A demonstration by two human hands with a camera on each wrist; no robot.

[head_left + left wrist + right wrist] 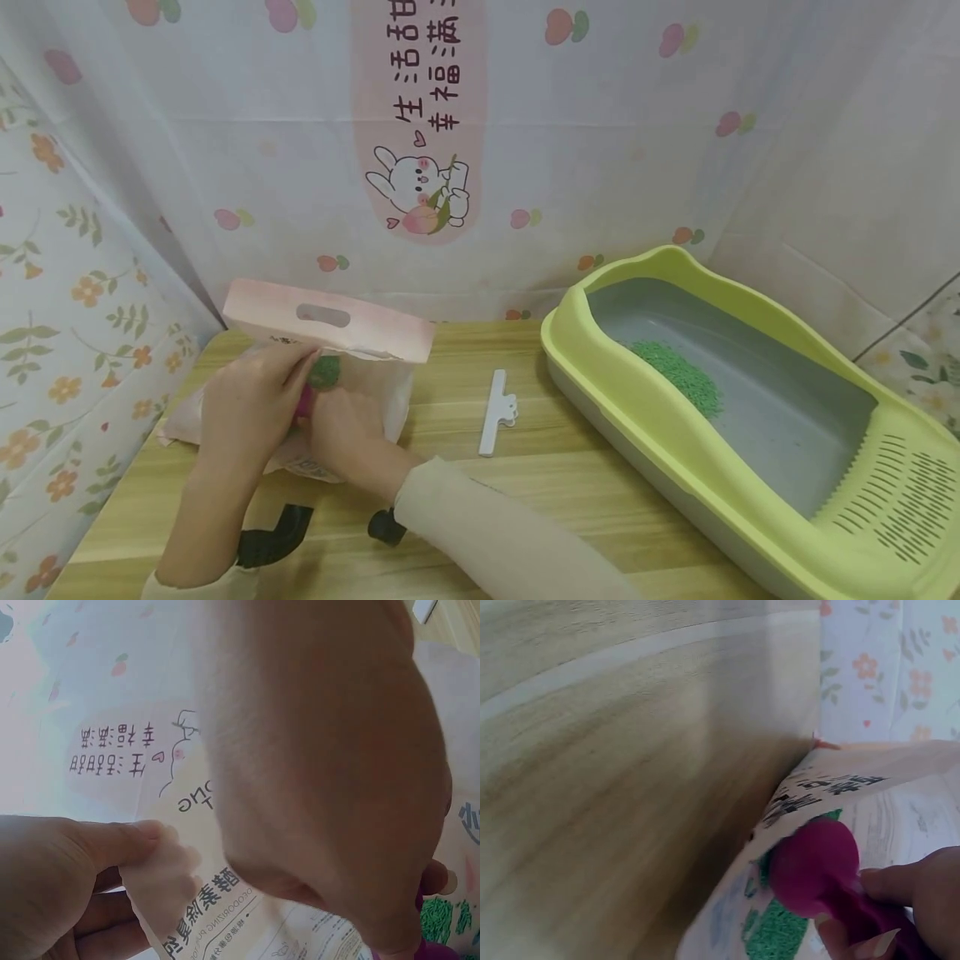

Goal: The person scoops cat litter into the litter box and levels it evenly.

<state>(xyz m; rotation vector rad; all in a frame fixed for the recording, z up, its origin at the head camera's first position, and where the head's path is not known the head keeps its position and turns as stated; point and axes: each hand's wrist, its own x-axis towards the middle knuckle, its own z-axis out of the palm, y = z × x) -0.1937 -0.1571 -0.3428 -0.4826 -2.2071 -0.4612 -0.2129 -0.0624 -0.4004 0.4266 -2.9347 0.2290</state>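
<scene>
A pale pink paper bag with a handle slot stands at the left of the table, its mouth open. My left hand pinches the bag's upper edge between thumb and fingers, as the left wrist view also shows. Reaching into the mouth, my right hand grips the handle of a magenta scoop. The scoop's bowl lies against the inside of the bag, close to green granules. In the left wrist view, the right forearm covers much of the bag.
At the right stands a litter box with a yellow-green rim and grey tray, a small heap of green granules inside. A white clip lies between bag and box on the wooden table. Printed curtains hang behind and left.
</scene>
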